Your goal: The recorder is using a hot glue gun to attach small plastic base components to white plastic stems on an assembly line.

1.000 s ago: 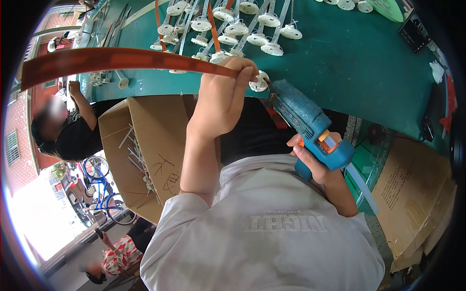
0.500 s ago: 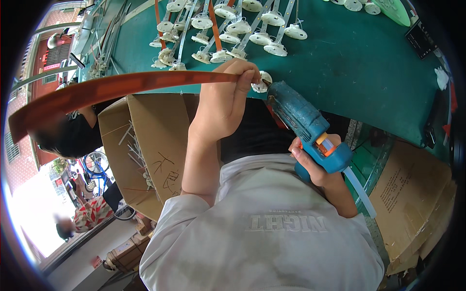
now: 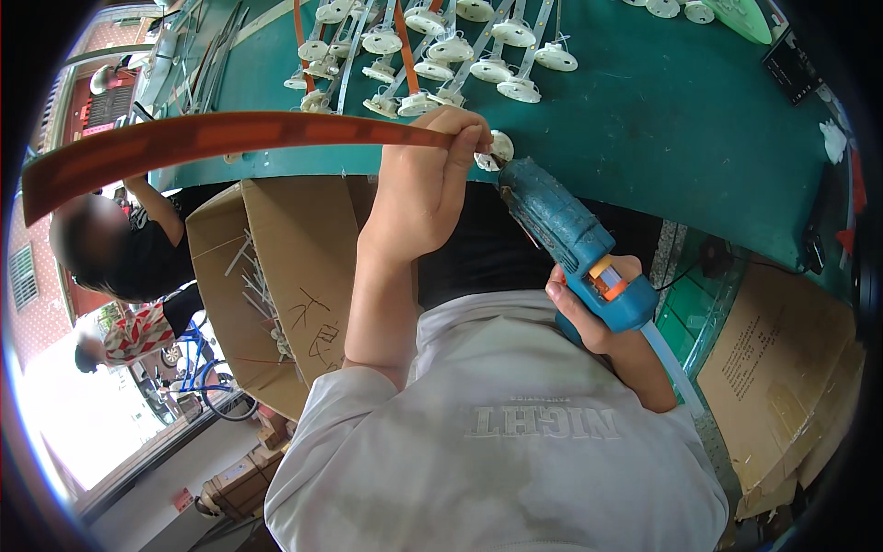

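Note:
My left hand (image 3: 425,184) pinches the narrow end of a long orange strip (image 3: 248,136), which stretches away to the left. Just past those fingertips is a round white disc (image 3: 498,150) at the table's near edge; whether it is joined to the strip is hidden by the fingers. A blue hot glue gun (image 3: 561,221) is gripped in my right hand (image 3: 593,317), its nozzle touching or very close to the disc. From the gun's rear sticks a pale translucent glue stick (image 3: 673,363).
Several white discs (image 3: 451,48) on clear and orange strips lie across the green table (image 3: 635,120). An open cardboard box (image 3: 303,212) holding pale sticks stands at left; another carton (image 3: 768,368) is at right. Beyond the box is another person (image 3: 152,248).
The orange strip's far end has swung upward. The glue gun has shifted slightly left, its nozzle still at the disc. Both hands keep their grips.

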{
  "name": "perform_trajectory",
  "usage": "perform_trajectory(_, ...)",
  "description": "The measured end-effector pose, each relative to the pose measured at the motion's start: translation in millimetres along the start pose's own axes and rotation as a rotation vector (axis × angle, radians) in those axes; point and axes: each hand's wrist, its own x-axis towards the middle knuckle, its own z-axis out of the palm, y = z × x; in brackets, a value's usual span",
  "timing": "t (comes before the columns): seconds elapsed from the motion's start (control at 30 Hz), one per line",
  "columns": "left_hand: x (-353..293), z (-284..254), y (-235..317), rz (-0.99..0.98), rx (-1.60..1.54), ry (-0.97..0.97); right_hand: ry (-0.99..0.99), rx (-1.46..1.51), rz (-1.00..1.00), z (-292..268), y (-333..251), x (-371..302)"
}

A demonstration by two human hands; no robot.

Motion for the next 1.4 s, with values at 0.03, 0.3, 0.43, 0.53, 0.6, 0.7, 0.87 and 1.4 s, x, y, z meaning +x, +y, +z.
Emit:
perform_trajectory(0.03, -0.1, 0.0, -0.1, 0.001, 0.001, 0.001, 0.0, 0.0, -0.002, 0.2, -1.0, -0.6)
perform_trajectory(0.3, 0.1, 0.7, 1.9, 0.016, 0.033, 0.007, 0.024, 0.12, 0.228, 0.9, -7.1, -1.8)
perform_trajectory(0.43, 1.6, -0.4, 1.8, 0.004, 0.034, -0.003, -0.032, 0.241, 0.416, -0.3, -9.2, -0.5)
perform_trajectory(0.53, 2.7, 0.2, 0.6, 0.027, 0.041, -0.002, 0.039, 0.209, 0.382, 3.6, -8.4, -3.0)
perform_trajectory(0.6, 2.4, 0.3, 0.8, 0.007, 0.032, -0.008, 0.027, 0.246, 0.476, 1.5, -9.8, -3.2)
perform_trajectory(0.7, 3.6, -0.1, 2.7, 0.012, 0.041, -0.011, 0.046, 0.22, 0.426, 3.4, -8.3, -3.1)
perform_trajectory(0.87, 1.1, -0.7, 1.6, 0.007, 0.032, -0.006, -0.072, 0.073, 0.337, -8.4, -12.1, 2.0)
perform_trajectory(1.4, 3.8, 0.0, 1.0, 0.026, 0.034, 0.013, 0.017, 0.157, 0.348, -1.2, -10.3, 9.9)
